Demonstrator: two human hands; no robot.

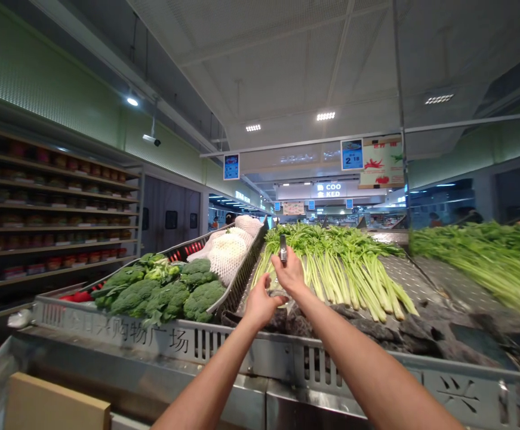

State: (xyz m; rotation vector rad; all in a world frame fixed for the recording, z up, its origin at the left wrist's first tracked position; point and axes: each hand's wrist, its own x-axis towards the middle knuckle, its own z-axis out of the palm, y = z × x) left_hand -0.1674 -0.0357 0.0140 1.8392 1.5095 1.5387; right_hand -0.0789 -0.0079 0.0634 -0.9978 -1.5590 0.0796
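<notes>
My right hand point(290, 273) is closed around a small black-and-silver object point(283, 249) that points upward; its exact kind is unclear. Just left of it and lower, my left hand point(260, 306) has its thumb and fingers apart, with nothing visible between them. Both hands are over the left end of a wide row of celery point(340, 269), its leafy tops at the back and pale stalks toward me. Along the stalk ends lies crumpled dark grey cloth-like material point(376, 328).
To the left, a grey crate point(147, 334) holds broccoli point(165, 292), with net-wrapped pale vegetables point(228, 254) behind. Jar shelves point(58, 215) line the left wall. Price signs point(352, 155) hang overhead. A mirror point(474, 251) stands at right. A yellowish board point(56, 403) is at lower left.
</notes>
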